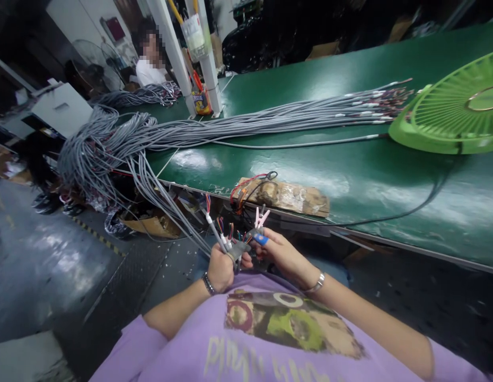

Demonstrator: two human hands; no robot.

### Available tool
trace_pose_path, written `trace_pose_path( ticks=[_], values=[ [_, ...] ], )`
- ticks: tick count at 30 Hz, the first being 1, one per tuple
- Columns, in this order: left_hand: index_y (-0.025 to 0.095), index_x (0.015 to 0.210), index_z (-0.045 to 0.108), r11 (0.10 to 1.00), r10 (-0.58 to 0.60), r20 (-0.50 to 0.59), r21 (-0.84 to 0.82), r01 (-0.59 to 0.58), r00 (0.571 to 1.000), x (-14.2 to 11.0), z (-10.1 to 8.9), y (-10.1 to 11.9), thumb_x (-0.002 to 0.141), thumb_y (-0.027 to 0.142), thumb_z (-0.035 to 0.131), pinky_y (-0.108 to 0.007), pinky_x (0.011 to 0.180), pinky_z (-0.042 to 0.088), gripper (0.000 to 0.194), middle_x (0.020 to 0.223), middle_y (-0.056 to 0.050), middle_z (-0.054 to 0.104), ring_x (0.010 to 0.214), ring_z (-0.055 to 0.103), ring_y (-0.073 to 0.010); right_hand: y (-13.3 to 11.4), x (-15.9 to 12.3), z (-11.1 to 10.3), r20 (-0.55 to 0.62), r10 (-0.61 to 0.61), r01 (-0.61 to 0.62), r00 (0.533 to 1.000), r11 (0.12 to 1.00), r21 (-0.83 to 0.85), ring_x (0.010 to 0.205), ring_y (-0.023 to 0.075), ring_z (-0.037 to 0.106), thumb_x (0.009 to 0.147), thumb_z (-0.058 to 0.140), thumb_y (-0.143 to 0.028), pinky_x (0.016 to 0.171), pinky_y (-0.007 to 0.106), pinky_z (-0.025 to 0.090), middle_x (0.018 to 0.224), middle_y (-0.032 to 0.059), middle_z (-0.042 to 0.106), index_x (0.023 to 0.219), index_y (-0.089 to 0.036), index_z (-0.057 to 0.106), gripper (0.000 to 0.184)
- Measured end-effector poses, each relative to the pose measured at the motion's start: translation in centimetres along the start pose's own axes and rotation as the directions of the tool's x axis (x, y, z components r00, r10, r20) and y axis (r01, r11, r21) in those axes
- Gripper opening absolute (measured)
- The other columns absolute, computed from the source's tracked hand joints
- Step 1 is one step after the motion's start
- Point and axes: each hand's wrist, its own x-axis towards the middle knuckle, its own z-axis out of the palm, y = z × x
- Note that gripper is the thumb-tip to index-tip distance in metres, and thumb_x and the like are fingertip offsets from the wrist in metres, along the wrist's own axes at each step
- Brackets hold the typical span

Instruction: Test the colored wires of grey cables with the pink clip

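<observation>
- 1 left hand (pixel 222 269), clenched round at least 3 grey cables (pixel 216 233)
- 1 right hand (pixel 276 252), angled inward, fingers curled by 1 pink clip (pixel 261 217); grip unclear
- 1 green bench (pixel 373 183) beyond, with 1 green fan (pixel 449 114)

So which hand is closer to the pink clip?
Right. The right hand is just below the pink clip; the left hand is farther off, lower and to the left.

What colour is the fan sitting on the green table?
The fan is bright lime green, best seen in the head view.
</observation>
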Motion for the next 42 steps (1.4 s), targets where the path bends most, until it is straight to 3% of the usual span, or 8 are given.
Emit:
trace_pose_path(
  ticks=[6,11,18,22,30,35,39,42],
  values=[
    [0.016,0.07,0.058,0.991,0.037,0.102,0.127,-0.05,0.994,0.1,-0.6,-1.0,0.056,0.047,0.08,-0.027,0.042,0.05,0.041,0.049,0.0,0.062,0.039,0.059,-0.0166,-1.4,0.3,1.0,0.076,0.022,-0.009,0.997,0.987,-0.161,0.048,0.0112,0.046,0.055,0.074,-0.059,0.047,0.026,0.037,0.05,-0.0043,0.052,0.067,-0.021,0.047,0.049],
    [0.016,0.071,0.055,0.984,0.022,0.109,0.173,-0.04,0.994,0.0,-0.6,-0.9,0.057,0.05,0.079,-0.028,0.043,0.051,0.043,0.051,-0.001,0.063,0.04,0.06,-0.017,-1.3,0.2,0.6,0.1,0.007,0.015,0.995,0.975,-0.222,0.046,0.0106,0.047,0.064,0.068,-0.054,0.047,0.025,0.039,0.049,-0.0033,0.053,0.065,-0.02,0.048,0.04],
    [0.016,0.071,0.056,0.972,-0.067,0.173,0.234,0.025,0.983,0.1,-0.2,-0.2,0.054,0.052,0.077,-0.028,0.045,0.05,0.045,0.049,-0.001,0.061,0.04,0.059,-0.0164,0.0,-0.2,0.9,0.051,-0.007,0.009,0.999,0.999,-0.039,0.038,0.01,0.047,0.069,0.064,-0.054,0.042,0.024,0.038,0.045,-0.0063,0.051,0.073,-0.021,0.047,0.038],
    [0.016,0.067,0.056,0.958,-0.11,0.228,0.284,0.041,0.967,0.2,-0.4,-0.1,0.055,0.053,0.076,-0.025,0.042,0.046,0.044,0.048,-0.002,0.061,0.041,0.058,-0.0158,0.8,0.1,1.2,0.048,-0.012,0.013,0.999,1.0,-0.014,0.036,0.0101,0.047,0.066,0.066,-0.056,0.039,0.023,0.036,0.046,-0.006,0.053,0.074,-0.021,0.048,0.041],
    [0.015,0.064,0.056,0.994,-0.059,0.057,0.096,0.053,0.997,0.2,-0.2,-0.4,0.047,0.051,0.081,-0.026,0.04,0.047,0.047,0.047,-0.002,0.061,0.037,0.055,-0.0143,1.7,1.3,0.2,-0.16,0.108,-0.075,0.981,0.977,0.199,0.046,0.0074,0.042,0.057,0.077,-0.048,0.045,0.021,0.034,0.052,-0.0062,0.049,0.068,-0.019,0.051,0.04],
    [0.015,0.061,0.056,0.996,-0.038,0.038,0.079,0.035,0.999,0.1,0.1,0.1,0.044,0.05,0.082,-0.025,0.038,0.045,0.047,0.045,-0.002,0.06,0.035,0.053,-0.0132,1.5,0.6,-0.1,0.016,0.149,-0.146,0.989,0.936,0.321,0.056,0.0106,0.05,0.056,0.079,-0.05,0.053,0.024,0.04,0.063,-0.0023,0.054,0.073,-0.018,0.058,0.041],
    [0.015,0.062,0.056,0.997,-0.036,0.03,0.068,0.034,0.999,0.0,0.2,0.2,0.044,0.049,0.082,-0.024,0.038,0.045,0.047,0.044,-0.001,0.06,0.034,0.053,-0.0129,1.0,0.0,0.5,0.121,0.097,-0.127,0.988,0.955,0.268,0.051,0.0121,0.052,0.057,0.077,-0.055,0.052,0.026,0.038,0.055,-0.0041,0.052,0.073,-0.019,0.052,0.047],
    [0.015,0.062,0.055,0.998,-0.03,-0.002,0.048,0.03,1.0,0.0,0.3,0.3,0.042,0.048,0.083,-0.025,0.037,0.045,0.048,0.044,-0.001,0.06,0.033,0.053,-0.0135,0.4,-0.1,0.9,0.113,0.065,-0.086,0.991,0.978,0.192,0.048,0.0123,0.05,0.054,0.079,-0.056,0.051,0.027,0.038,0.051,-0.0039,0.054,0.071,-0.02,0.049,0.05]
  ],
)
